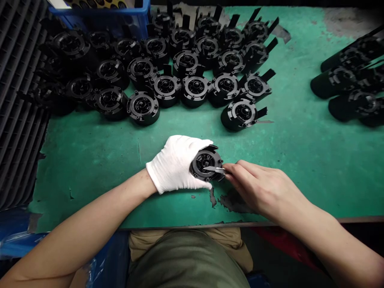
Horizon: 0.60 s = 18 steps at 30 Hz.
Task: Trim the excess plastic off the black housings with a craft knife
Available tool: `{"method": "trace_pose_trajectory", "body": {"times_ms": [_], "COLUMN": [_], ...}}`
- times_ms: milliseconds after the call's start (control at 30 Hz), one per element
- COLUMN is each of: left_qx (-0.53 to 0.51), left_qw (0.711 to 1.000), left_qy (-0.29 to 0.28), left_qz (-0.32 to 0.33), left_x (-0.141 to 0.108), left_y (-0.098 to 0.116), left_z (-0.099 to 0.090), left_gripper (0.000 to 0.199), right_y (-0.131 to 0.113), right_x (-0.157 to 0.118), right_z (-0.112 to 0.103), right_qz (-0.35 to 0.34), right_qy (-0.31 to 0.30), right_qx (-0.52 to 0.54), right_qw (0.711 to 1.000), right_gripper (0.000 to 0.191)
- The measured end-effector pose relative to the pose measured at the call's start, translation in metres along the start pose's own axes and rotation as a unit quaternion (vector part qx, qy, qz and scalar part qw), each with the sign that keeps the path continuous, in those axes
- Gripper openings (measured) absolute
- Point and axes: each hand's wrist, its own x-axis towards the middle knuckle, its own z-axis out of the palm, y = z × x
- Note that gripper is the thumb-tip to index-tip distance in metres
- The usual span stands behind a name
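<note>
In a white glove, my left hand [179, 165] wraps round a round black plastic housing [200, 162] on the green table, thumb and fingers on opposite sides of it. The housing's ringed, open face points up toward me. Ungloved, my right hand [255, 182] is closed on a craft knife [216, 170]. Its pointed metal blade reaches over the middle of the housing's face; whether the tip touches the plastic I cannot tell. The knife's handle is mostly hidden inside my fingers.
Several like black housings [195, 88] stand in rows beyond my hands, with another group [336, 80] at the right. A blue bin [102, 20] sits at the back left, beside a dark ribbed panel [21, 100]. The green table mat [300, 156] has torn dark patches near its front edge.
</note>
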Motion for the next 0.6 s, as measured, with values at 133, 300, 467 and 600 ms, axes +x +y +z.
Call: {"method": "trace_pose_trajectory", "body": {"times_ms": [133,300,467,600], "left_qx": [0.008,0.008,0.000,-0.002], "left_qw": [1.000,1.000,1.000,1.000], "left_qy": [0.001,-0.004,-0.008,-0.016], "left_qz": [-0.002,-0.007,-0.012,-0.017], "left_x": [0.001,0.002,0.002,0.003], "left_y": [0.001,0.002,0.002,0.002], "left_z": [0.000,-0.001,-0.001,-0.003], "left_gripper": [0.107,0.105,0.103,0.103], "right_y": [-0.003,-0.002,0.004,0.007], "right_x": [0.000,0.001,0.004,0.008], "right_z": [0.001,0.000,-0.005,-0.010], "right_qz": [0.006,-0.010,-0.034,-0.063], "right_qy": [0.002,0.007,-0.018,-0.036], "right_qx": [-0.016,-0.024,-0.045,-0.055], "right_qw": [1.000,1.000,0.998,0.996], "right_gripper": [0.010,0.011,0.008,0.009]}}
